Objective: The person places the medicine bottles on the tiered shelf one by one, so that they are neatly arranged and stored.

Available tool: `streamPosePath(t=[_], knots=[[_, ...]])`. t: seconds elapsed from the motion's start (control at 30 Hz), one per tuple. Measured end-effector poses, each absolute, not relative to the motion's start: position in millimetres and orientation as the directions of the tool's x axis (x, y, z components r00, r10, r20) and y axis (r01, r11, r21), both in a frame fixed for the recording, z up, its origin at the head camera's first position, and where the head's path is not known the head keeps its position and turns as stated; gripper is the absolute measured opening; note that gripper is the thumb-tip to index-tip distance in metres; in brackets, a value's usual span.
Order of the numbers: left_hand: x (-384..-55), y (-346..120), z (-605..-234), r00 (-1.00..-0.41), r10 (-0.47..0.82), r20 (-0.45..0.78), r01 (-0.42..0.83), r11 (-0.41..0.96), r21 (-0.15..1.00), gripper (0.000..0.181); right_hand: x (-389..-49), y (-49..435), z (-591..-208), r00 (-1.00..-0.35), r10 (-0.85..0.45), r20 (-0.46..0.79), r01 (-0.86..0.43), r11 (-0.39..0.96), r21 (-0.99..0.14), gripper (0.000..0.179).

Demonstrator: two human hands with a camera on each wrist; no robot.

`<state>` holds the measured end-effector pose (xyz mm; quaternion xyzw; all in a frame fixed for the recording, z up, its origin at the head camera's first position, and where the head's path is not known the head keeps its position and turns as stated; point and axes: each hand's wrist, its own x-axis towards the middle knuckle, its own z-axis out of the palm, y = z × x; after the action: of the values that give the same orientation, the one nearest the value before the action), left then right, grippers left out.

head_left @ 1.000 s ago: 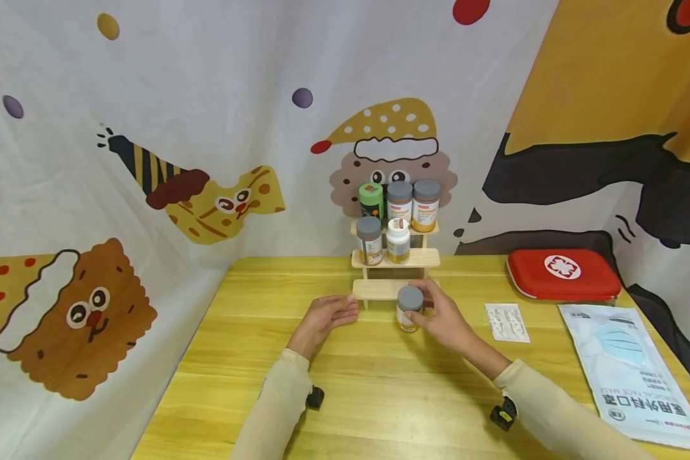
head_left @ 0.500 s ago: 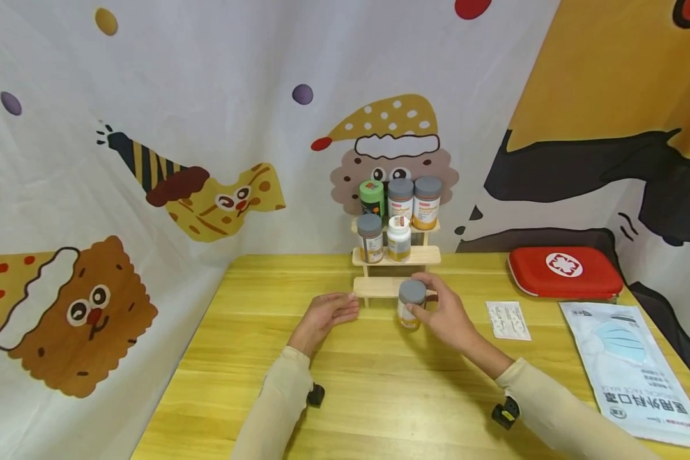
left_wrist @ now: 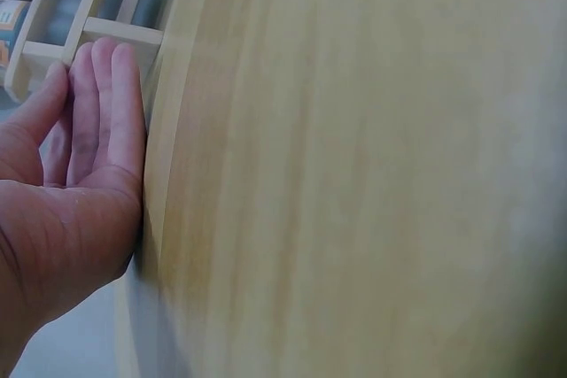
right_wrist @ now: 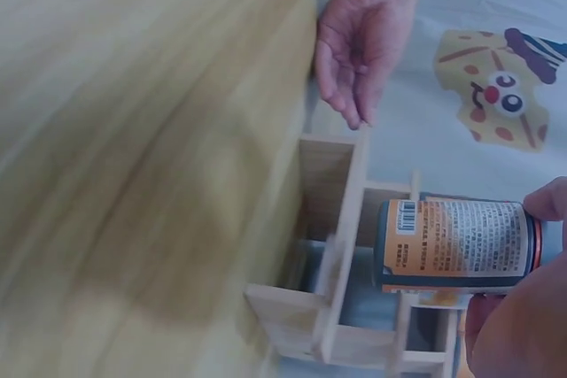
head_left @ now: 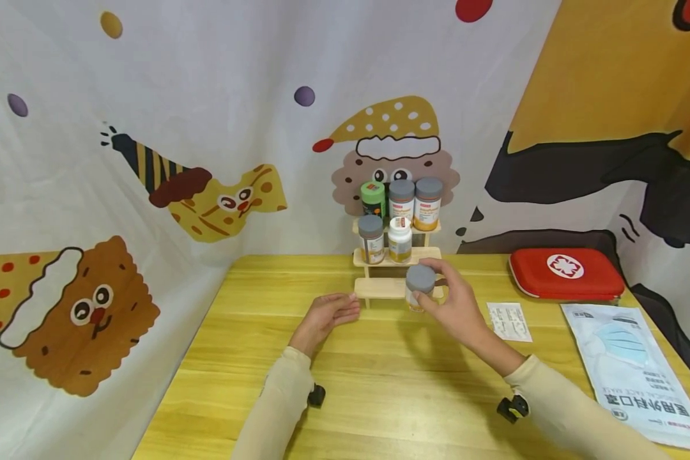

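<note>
A supplement bottle with a grey lid is pinched between the thumb and fingers of my right hand. It hangs off the table, in front of the lowest step at its right half. In the right wrist view the bottle shows an orange and white label and a barcode. My left hand lies at the left end of the small wooden step rack. Its fingers are fairly straight, tips at the rack's end.
The middle step bears a grey-lidded bottle and a white bottle. On the top step stand a green-lidded bottle and two grey-lidded ones. Rightward lie a blister sheet, a red first-aid case and a face-mask packet.
My right hand has lifted the bottle off the table, moving it up and slightly right toward the lowest step. The left hand has stayed at the rack's left end.
</note>
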<state>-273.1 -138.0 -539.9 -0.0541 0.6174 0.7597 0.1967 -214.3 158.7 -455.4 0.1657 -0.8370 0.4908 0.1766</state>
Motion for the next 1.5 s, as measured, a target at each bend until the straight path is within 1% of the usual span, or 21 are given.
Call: streamPosePath(t=[0.27,0.5,0.8,1.0,1.23,1.5], knots=[[-274.0,-138.4,-541.0,-0.916,0.231,-0.329,-0.369,-0.16,0.915,0.037,-223.6,164.1,-443.3,-0.869,-0.039,0.493,-0.452,0.465,-0.761,0.061],[-272.5,-137.7,-539.4,-0.916,0.227,-0.33,-0.369,-0.158,0.916,0.036,-232.0,167.4,-437.2,-0.865,0.001,0.501,-0.452,0.431,-0.781,0.06],[-273.0,-138.0,-541.1,-0.916,0.226,-0.332,-0.37,-0.152,0.917,0.037,-249.3,169.3,-430.5,-0.889,0.071,0.453,-0.393,0.389,-0.833,0.059],[-273.9,-137.7,-541.7,-0.917,0.223,-0.331,-0.369,-0.157,0.916,0.037,-261.3,169.6,-429.2,-0.88,0.124,0.458,-0.391,0.357,-0.848,0.059],[-274.4,-137.6,-541.0,-0.915,0.229,-0.332,-0.371,-0.154,0.916,0.038,-270.8,166.8,-427.1,-0.88,0.154,0.45,-0.385,0.323,-0.864,0.061],[-274.8,-137.2,-541.6,-0.914,0.224,-0.337,-0.376,-0.164,0.912,0.037,-281.2,161.9,-426.5,-0.879,0.162,0.448,-0.373,0.35,-0.859,0.061]])
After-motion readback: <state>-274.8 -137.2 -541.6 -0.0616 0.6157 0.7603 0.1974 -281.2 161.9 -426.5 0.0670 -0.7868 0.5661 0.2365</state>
